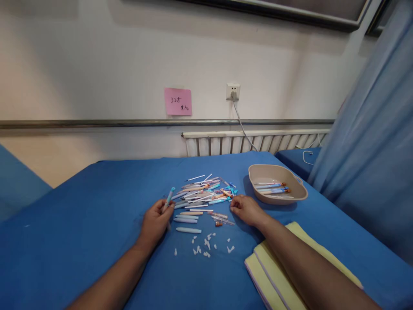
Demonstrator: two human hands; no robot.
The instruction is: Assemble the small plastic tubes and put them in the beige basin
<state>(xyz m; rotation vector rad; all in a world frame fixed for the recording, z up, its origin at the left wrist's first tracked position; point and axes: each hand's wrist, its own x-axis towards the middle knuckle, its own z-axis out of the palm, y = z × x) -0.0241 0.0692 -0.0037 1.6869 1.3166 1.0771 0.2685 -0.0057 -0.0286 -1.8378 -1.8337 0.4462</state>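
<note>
My left hand (pixel 155 221) is closed around a light blue pen (pixel 169 197) that sticks up and away from it. My right hand (pixel 245 209) rests on the blue cloth at the right edge of a pile of pens and pen parts (pixel 203 193), fingers pinched at something small I cannot make out. Loose barrels (pixel 188 230) and small white caps (pixel 206 247) lie between my two hands.
A beige tray (pixel 297 196) holding a few pens sits at the right. A folded yellow towel (pixel 277 267) lies under my right forearm. The blue-covered table (pixel 80 224) meets a white wall with a radiator (pixel 251 144), a socket and a pink note. A blue curtain (pixel 371 150) hangs at right.
</note>
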